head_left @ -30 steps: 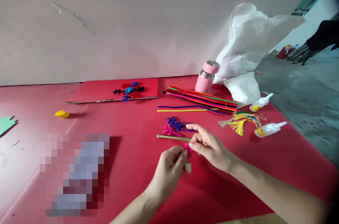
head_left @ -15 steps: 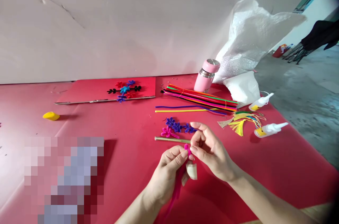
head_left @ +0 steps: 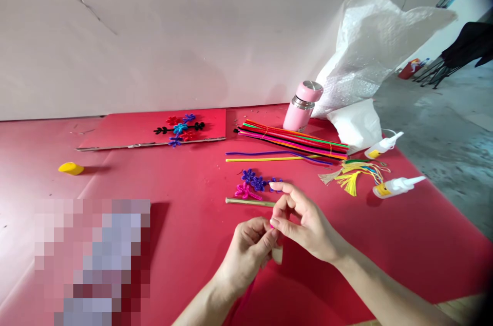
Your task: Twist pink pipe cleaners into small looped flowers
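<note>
Between my two hands is a magenta pipe cleaner, mostly hidden by the fingers, with its tail hanging below. My left hand pinches it from the left. The thumb and forefinger of my right hand close on its upper part. A beige band or wrap shows by the left fingers. Just beyond the hands lie purple pipe-cleaner flowers, one partly covered by my right hand, and a magenta flower. A thin greenish stick lies in front of them.
Behind are a bundle of coloured pipe cleaners, a pink flask and bubble wrap. Tassels and two glue bottles stand right. Flowers lie on a red board; a yellow cap is left.
My right fingers have come down closer to my left thumb, and less of the magenta loop shows between them. The view has shifted slightly.
</note>
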Demonstrator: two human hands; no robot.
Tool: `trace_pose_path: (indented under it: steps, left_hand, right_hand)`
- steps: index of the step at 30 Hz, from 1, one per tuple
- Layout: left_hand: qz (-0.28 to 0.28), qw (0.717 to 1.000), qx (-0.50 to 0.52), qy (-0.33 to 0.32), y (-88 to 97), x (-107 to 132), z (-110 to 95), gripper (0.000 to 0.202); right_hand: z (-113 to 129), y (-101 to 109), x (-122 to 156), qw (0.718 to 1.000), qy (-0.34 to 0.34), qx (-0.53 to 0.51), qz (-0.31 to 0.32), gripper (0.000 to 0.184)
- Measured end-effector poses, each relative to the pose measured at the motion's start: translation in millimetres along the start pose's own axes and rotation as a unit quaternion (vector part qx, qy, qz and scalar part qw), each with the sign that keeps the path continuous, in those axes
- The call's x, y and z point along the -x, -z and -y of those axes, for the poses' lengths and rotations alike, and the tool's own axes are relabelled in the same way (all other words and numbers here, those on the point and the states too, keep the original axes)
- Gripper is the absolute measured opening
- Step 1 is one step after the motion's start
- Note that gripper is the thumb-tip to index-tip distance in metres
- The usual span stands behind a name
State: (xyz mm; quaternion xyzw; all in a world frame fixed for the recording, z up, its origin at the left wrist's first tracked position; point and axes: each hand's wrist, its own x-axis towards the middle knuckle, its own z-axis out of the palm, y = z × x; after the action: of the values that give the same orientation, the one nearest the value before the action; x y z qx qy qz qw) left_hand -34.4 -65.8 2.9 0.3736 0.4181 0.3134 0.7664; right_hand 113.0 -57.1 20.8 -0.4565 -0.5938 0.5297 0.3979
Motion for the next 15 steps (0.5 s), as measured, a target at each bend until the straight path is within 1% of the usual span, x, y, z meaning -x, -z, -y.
trace_pose_path:
  steps: [3,7,9,11,15]
  left_hand:
    - [-0.007,1.0,-0.005,-0.002,-0.9,0,0,0.031]
    - [-0.024,1.0,0.0,-0.011,-0.2,-1,1,0.032]
    - [-0.033,0.999,0.012,-0.022,1.4,-2,2,0.03]
    - [-0.037,0.998,0.033,-0.036,3.3,-3,3,0.027]
    - [-0.036,0.995,0.074,-0.053,5.0,-6,5,0.025]
  right_hand:
    - [3,-2,-1,0.999,-0.006,0.037,0.004,0.046]
    - [5,-11,-5,0.99,-0.007,0.142,-0.023,0.044]
    - [6,-13,-8,0.985,0.005,0.171,-0.033,0.043]
    - [7,-13,-11,0.988,0.017,0.149,-0.042,0.041]
    - [4,-6,-13,0.993,0.031,0.077,-0.09,0.038]
